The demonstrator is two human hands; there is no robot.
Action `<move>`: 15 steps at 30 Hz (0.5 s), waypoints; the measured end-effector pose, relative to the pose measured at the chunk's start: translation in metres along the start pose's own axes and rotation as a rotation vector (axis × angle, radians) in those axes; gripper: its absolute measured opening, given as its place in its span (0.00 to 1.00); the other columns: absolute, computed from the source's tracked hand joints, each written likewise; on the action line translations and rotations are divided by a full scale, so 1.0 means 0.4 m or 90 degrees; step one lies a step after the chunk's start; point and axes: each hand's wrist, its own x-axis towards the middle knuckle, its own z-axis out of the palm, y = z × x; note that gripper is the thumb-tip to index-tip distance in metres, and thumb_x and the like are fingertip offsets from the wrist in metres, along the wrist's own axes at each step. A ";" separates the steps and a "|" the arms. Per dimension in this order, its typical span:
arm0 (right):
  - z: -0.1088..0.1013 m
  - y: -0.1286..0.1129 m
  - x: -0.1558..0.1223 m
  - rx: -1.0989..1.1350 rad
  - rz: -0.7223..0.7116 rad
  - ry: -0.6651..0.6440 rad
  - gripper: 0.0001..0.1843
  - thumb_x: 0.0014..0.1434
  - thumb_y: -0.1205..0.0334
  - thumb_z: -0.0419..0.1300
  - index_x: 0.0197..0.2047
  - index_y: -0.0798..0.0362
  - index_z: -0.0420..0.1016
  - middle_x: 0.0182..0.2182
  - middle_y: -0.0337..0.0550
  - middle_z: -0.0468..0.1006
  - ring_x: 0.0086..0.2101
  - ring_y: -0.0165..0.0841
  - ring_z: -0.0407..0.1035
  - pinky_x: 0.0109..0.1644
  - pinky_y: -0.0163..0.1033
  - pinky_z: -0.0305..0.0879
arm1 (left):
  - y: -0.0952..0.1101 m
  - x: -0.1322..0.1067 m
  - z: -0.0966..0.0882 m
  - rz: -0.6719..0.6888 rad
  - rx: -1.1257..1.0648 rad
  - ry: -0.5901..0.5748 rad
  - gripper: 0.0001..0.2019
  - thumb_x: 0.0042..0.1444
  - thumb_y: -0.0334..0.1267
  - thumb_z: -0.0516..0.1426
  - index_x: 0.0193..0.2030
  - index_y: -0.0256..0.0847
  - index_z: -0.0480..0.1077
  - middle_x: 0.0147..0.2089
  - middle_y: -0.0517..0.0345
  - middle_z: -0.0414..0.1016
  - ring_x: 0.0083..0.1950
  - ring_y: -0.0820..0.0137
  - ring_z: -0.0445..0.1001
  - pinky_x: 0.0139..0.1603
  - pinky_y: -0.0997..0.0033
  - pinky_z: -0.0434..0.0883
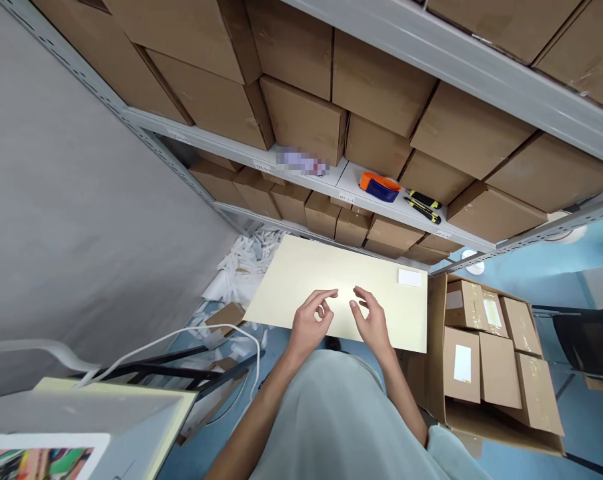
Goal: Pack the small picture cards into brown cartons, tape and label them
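My left hand (pixel 311 321) hovers near the front edge of a pale yellow tabletop (pixel 301 273), index finger stretched out and the other fingers loosely bent, with nothing in it. Across a small gap, my right hand (pixel 372 323) faces it, thumb and fingers apart, also holding nothing. A small white rectangle (pixel 409 277), like a card or label, lies at the far right corner of the tabletop, beyond my right hand. Whether either hand touches the surface I cannot tell.
Shelves hold many cardboard boxes (pixel 301 117). On the shelf edge (pixel 349 179) lie an orange-and-blue item (pixel 380 187) and black-and-yellow cutter knives (pixel 423 205). A large carton (pixel 436 347) of smaller boxes stands right. Paper scraps (pixel 241 267) and a white cable (pixel 181 330) are left.
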 end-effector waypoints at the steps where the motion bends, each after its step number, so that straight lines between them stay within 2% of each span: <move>1: 0.006 -0.003 0.002 -0.003 -0.003 0.005 0.25 0.76 0.44 0.59 0.66 0.48 0.80 0.63 0.55 0.83 0.63 0.48 0.79 0.66 0.58 0.79 | -0.002 0.001 -0.005 0.002 -0.002 -0.002 0.24 0.62 0.24 0.54 0.59 0.46 0.81 0.53 0.54 0.84 0.38 0.73 0.78 0.37 0.73 0.75; 15: 0.067 -0.038 0.014 -0.024 -0.007 0.030 0.23 0.75 0.46 0.60 0.65 0.48 0.81 0.63 0.55 0.84 0.62 0.48 0.79 0.65 0.58 0.80 | -0.027 0.023 -0.062 0.015 -0.020 -0.005 0.24 0.61 0.24 0.54 0.58 0.47 0.81 0.53 0.54 0.84 0.40 0.72 0.79 0.39 0.72 0.77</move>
